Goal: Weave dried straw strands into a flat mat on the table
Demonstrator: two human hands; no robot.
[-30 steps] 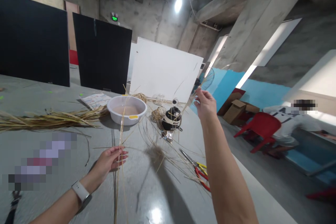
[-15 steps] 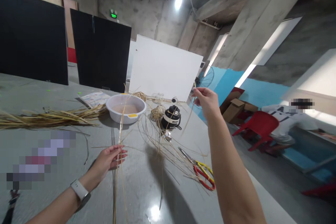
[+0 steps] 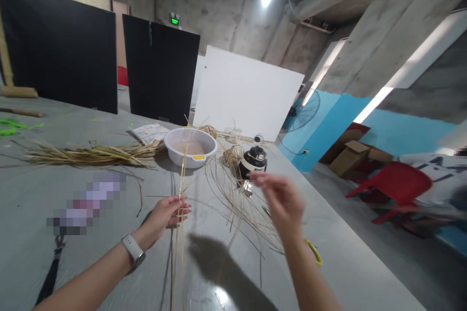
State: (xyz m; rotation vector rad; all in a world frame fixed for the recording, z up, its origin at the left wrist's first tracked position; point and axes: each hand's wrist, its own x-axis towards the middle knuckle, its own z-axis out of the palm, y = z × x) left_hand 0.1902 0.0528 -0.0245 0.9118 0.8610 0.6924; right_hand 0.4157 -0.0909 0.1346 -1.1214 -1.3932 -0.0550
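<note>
Nearest to us at the left, we see a black strap point(image 3: 50, 276) on the grey table point(image 3: 120, 272). Close by, the left wrist wears a pale-banded watch point(image 3: 133, 249). The left hand point(image 3: 170, 213) pinches a few thin straw strips point(image 3: 182, 175) between thumb and forefinger, with its other fingers loosely parted. We see these strips run from the bottom of the view up through the pinch and cross in front of the white basin point(image 3: 173, 150) beyond.

The right hand point(image 3: 282, 197) is raised to the right of the strips, well apart from them, its fingers bent and partly closed; it is blurred, and we cannot tell whether it has hold of anything. Beside its forearm we make out a yellow scissors handle point(image 3: 316, 253).

Between the two hands, loose strands point(image 3: 237, 204) fan across the table. Farther off, we find a silvery wrapper point(image 3: 247, 188), a black-and-cream bottle point(image 3: 253, 160) and, just beside it, a woven straw ball point(image 3: 232, 156).

Left of the basin we see a straw bundle point(image 3: 91, 154), with a printed sheet point(image 3: 148, 132) behind. Farthest along the table stands a white board point(image 3: 248, 92).
</note>
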